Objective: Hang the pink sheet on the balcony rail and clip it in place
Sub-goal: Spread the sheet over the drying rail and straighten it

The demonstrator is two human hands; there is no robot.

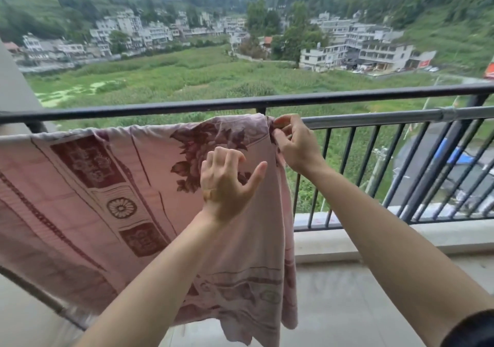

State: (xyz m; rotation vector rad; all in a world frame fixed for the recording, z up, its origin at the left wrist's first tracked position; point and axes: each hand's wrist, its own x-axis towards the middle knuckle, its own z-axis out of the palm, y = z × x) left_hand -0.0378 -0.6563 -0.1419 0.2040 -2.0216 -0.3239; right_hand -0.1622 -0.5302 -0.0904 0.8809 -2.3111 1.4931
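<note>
Both hands meet the pink sheet (112,186): right hand (296,143) pinches its edge (at the rail (374,118)), left hand (227,181) hovers loose-fingered.

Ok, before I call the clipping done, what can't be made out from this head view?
- Any clip: none shows; the right hand covers the pink sheet edge on the grey rail, so a clip there can't be confirmed.
- The sheet's left end: cut off by the frame edge.
- The sheet's far side: hidden behind its own front drape.
- The left hand: fingers curled, apparently empty, palm unseen.
</note>
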